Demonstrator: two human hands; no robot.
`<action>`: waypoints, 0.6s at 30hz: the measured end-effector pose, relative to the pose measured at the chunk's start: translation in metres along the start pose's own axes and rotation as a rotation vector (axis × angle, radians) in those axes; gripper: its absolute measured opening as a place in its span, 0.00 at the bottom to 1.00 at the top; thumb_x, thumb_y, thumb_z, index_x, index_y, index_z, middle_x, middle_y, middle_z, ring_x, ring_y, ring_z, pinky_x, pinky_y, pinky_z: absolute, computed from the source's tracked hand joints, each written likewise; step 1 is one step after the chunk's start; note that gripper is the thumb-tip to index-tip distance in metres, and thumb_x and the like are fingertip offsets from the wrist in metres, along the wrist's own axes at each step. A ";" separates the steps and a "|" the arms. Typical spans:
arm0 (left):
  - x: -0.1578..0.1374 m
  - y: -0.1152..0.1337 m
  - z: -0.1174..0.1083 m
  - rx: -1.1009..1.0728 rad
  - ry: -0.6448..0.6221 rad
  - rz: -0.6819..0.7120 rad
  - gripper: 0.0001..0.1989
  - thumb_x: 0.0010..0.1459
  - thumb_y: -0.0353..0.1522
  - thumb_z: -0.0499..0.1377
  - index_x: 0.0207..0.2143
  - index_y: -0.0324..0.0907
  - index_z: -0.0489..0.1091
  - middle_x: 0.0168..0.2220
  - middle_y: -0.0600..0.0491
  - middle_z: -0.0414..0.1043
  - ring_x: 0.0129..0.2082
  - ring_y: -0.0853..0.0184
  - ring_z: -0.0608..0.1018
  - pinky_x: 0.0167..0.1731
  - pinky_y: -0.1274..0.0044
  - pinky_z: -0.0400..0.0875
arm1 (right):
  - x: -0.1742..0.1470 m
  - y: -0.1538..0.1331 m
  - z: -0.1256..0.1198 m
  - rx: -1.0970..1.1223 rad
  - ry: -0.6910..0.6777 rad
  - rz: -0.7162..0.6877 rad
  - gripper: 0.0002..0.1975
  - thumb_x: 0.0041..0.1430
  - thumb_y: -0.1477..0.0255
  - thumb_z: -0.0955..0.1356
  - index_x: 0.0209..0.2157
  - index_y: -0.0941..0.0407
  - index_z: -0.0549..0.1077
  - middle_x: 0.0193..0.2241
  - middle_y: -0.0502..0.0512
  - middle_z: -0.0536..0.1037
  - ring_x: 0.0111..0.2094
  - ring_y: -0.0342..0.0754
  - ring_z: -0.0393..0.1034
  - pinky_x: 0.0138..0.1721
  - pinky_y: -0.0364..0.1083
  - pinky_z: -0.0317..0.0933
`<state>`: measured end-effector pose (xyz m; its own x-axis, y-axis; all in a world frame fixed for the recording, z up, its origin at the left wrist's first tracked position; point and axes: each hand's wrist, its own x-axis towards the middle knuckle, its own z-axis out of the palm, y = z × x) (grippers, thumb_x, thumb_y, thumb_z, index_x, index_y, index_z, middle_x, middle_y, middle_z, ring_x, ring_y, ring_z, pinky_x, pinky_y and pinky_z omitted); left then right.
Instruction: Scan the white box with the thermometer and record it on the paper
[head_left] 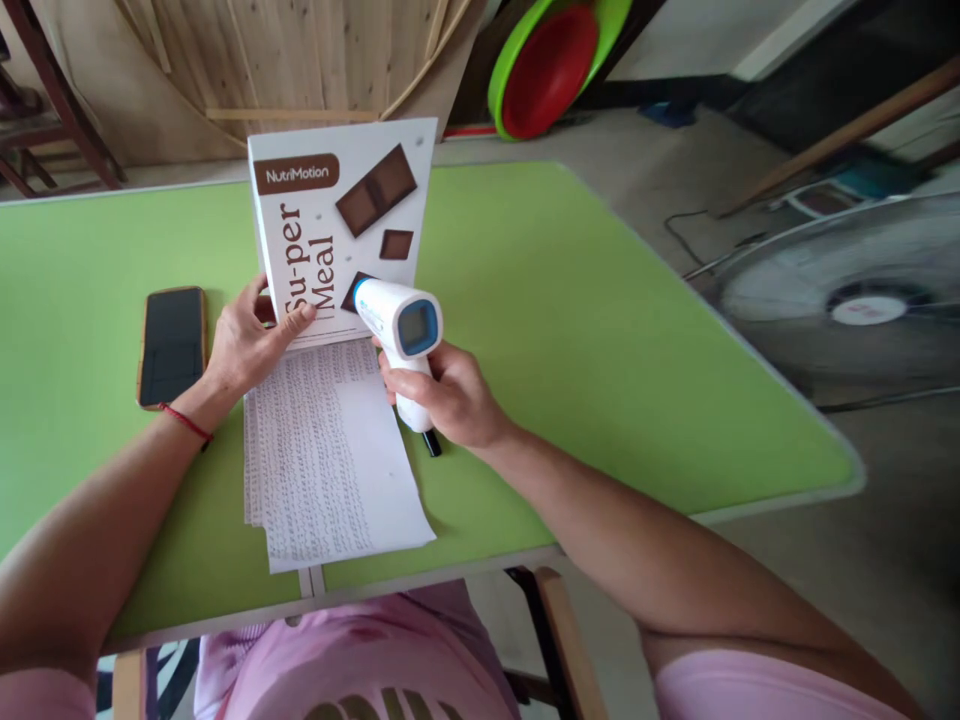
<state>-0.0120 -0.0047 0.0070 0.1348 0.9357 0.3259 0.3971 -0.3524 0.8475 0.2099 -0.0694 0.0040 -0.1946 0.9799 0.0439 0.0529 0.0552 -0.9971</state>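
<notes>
My left hand [255, 335] grips the lower left corner of a white box [382, 185] with chocolate pictures and the words "NutriMotion" and "Su-per Meal". The box stands tilted over the table, its printed front facing me. In my right hand [457, 395] is a white and blue infrared thermometer [390, 310], fingers wrapped round its handle. Its nose points at the box's lower front, and its small screen faces me. Beneath both hands lie sheets of handwritten paper [322, 460], partly covered by the box. A black pen tip [431, 443] shows below the thermometer's handle.
A phone [172, 345] in a tan case lies on the green table [600, 400], left of my left hand. To the right, beyond the table edge, is a large fan [862, 300]. Green and red basins [551, 70] lean behind the table beside a wooden panel [300, 60].
</notes>
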 end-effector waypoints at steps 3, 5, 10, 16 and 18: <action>-0.001 0.000 0.000 0.068 0.010 0.001 0.23 0.50 0.48 0.65 0.42 0.43 0.72 0.38 0.48 0.79 0.35 0.59 0.80 0.31 0.69 0.78 | 0.001 -0.002 0.002 0.009 0.001 0.064 0.13 0.48 0.62 0.69 0.28 0.55 0.65 0.24 0.47 0.68 0.22 0.41 0.61 0.24 0.46 0.57; -0.001 0.002 -0.001 0.100 0.011 -0.005 0.22 0.50 0.48 0.64 0.42 0.43 0.71 0.38 0.49 0.79 0.35 0.59 0.80 0.32 0.68 0.78 | 0.002 -0.002 0.004 0.024 -0.021 0.079 0.13 0.49 0.61 0.69 0.28 0.55 0.65 0.23 0.47 0.67 0.22 0.40 0.61 0.24 0.46 0.57; -0.001 0.009 -0.003 0.146 -0.008 -0.002 0.23 0.51 0.50 0.63 0.42 0.44 0.70 0.39 0.50 0.78 0.35 0.59 0.80 0.36 0.66 0.77 | 0.004 -0.001 0.008 0.084 -0.122 0.096 0.15 0.49 0.59 0.70 0.28 0.55 0.64 0.24 0.47 0.67 0.24 0.41 0.62 0.26 0.46 0.58; 0.001 0.009 -0.004 0.173 -0.024 -0.012 0.24 0.51 0.52 0.62 0.42 0.45 0.70 0.36 0.50 0.78 0.33 0.59 0.79 0.34 0.66 0.77 | 0.005 0.003 0.010 0.073 -0.107 0.090 0.16 0.49 0.59 0.70 0.26 0.55 0.63 0.23 0.46 0.65 0.24 0.40 0.61 0.25 0.45 0.59; 0.001 0.008 -0.004 0.169 -0.024 -0.001 0.24 0.50 0.52 0.62 0.42 0.45 0.70 0.35 0.50 0.78 0.32 0.59 0.79 0.31 0.66 0.77 | 0.005 0.004 0.010 0.089 -0.092 0.091 0.15 0.48 0.60 0.71 0.26 0.55 0.63 0.22 0.46 0.66 0.23 0.40 0.62 0.25 0.45 0.59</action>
<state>-0.0123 -0.0070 0.0162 0.1548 0.9370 0.3133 0.5437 -0.3455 0.7649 0.1992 -0.0665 -0.0008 -0.2820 0.9582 -0.0489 -0.0121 -0.0546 -0.9984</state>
